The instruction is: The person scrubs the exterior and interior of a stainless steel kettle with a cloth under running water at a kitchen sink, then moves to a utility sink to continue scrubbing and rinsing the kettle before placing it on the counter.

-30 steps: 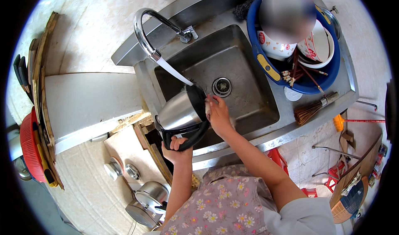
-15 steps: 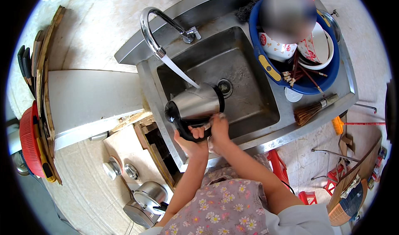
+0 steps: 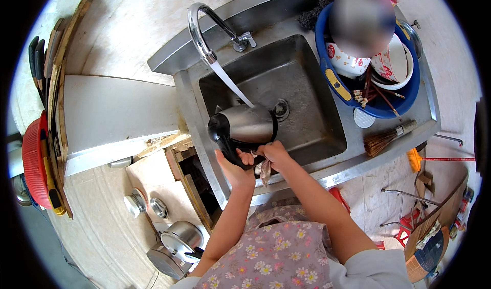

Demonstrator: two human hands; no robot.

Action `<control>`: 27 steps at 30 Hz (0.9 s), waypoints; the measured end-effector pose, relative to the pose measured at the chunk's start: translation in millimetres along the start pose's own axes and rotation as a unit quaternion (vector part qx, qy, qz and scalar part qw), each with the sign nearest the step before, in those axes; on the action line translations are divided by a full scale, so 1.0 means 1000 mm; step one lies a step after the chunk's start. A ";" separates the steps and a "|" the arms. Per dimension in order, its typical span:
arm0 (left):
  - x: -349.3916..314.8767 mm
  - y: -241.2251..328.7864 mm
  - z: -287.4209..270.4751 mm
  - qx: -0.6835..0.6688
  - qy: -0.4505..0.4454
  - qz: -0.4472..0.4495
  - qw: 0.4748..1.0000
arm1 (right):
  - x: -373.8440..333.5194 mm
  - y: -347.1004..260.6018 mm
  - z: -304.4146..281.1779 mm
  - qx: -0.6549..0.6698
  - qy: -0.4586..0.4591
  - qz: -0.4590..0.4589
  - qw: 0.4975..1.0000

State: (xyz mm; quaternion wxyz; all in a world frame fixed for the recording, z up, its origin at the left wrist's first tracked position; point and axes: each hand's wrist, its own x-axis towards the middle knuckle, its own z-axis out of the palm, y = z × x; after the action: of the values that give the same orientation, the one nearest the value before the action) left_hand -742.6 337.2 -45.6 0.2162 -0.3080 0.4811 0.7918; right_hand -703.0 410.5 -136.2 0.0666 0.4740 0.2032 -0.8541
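Observation:
A stainless steel electric kettle (image 3: pixel 250 124) with black trim lies tilted in the left part of the sink basin (image 3: pixel 319 105). My left hand (image 3: pixel 238 171) is closed round its black handle from below. My right hand (image 3: pixel 276 156) pinches a wet, pale brownish cloth (image 3: pixel 264 172) against the handle's near end, and part of the cloth hangs down. Water runs in a stream from the curved chrome faucet (image 3: pixel 203 46) and meets the kettle's upper side. Just right of the kettle the round drain (image 3: pixel 281 109) shows.
A blue basin (image 3: pixel 327 64) with bowls and chopsticks stands right of the sink. In front of it lie a bamboo brush (image 3: pixel 383 141) and a white round lid (image 3: pixel 362 118). Dark scrubbing mesh (image 3: pixel 313 17) sits behind. At left stands a white slab (image 3: pixel 117 110); pots (image 3: pixel 182 237) are lower down.
My right hand has shifted slightly right along the handle, and more of the cloth now hangs below it. My left hand keeps its hold on the kettle. The whole view has shifted a little.

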 end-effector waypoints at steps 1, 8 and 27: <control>0.001 0.004 0.000 0.008 -0.001 -0.001 1.000 | -0.002 -0.006 -0.002 -0.134 -0.002 0.009 0.991; 0.004 -0.007 -0.006 0.106 -0.008 -0.011 0.994 | -0.036 -0.010 0.008 -0.615 0.222 -0.327 0.682; 0.000 -0.002 0.008 0.216 -0.050 -0.040 0.974 | -0.025 -0.071 0.035 -0.374 0.033 -0.644 0.666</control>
State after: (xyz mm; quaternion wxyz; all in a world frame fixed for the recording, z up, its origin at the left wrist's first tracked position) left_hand -743.7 345.2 -44.5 0.3330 -0.2331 0.6162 0.6746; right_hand -738.6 458.5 -79.3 -0.3352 0.1885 0.7626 -0.5202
